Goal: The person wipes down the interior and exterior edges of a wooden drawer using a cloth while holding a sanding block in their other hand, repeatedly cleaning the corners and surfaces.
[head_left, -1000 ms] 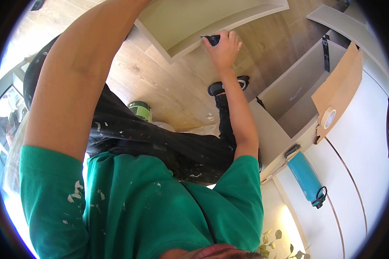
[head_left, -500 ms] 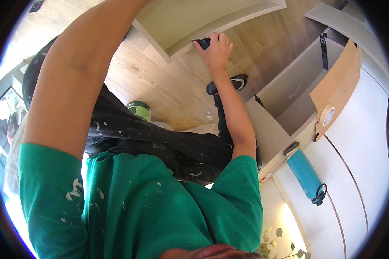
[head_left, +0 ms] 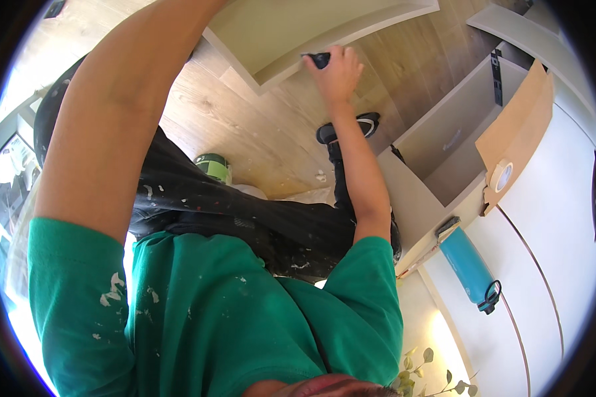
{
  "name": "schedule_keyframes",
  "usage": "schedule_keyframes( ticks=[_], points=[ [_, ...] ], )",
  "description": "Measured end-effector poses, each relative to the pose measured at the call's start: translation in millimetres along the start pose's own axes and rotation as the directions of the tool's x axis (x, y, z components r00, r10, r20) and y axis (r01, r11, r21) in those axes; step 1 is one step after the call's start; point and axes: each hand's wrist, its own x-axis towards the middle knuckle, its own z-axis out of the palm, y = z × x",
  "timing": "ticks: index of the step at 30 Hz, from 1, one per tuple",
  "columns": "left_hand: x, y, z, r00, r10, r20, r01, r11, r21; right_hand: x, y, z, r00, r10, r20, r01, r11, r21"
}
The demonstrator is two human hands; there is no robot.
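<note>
My right hand (head_left: 339, 71) is closed around a small dark block (head_left: 319, 60) and presses it against the lower edge of a pale, cream-coloured board (head_left: 278, 30) near the top of the view. My left arm reaches up along the left side and passes behind that board. The board and the picture's rim hide my left hand. I wear a green paint-flecked shirt and dark spattered trousers.
A green paint can (head_left: 213, 167) stands on the wooden floor (head_left: 245, 126) by my leg, with my black shoe (head_left: 359, 124) further right. On the right are a white cabinet with an open compartment (head_left: 444, 155), brown cardboard (head_left: 520, 126), a tape roll (head_left: 503, 176) and a teal bottle (head_left: 469, 266).
My right hand has shifted the dark block a little to and fro along the board's edge. The left arm and the board stay about where they were.
</note>
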Motion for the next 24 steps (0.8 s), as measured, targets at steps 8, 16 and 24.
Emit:
schedule_keyframes(
  ticks=[8, 16, 24],
  points=[
    [2.1, 4.1, -1.9, 1.000, -0.017, 0.012, 0.017, 1.000, 0.002, -1.4, 0.8, -0.3, 1.000, -0.004, -0.029, 0.005, 0.999, 0.042],
    [1.3, 4.0, -3.3, 1.000, 0.007, 0.020, -0.007, 1.000, -0.019, -10.1, -11.1, -2.5, 1.000, -0.004, -0.013, 0.005, 0.999, 0.043],
    [1.1, 1.8, -1.4, 1.000, 0.009, 0.017, -0.009, 1.000, -0.011, -12.2, -11.1, -1.7, 0.999, 0.032, -0.017, -0.031, 0.999, 0.045]
  ],
)
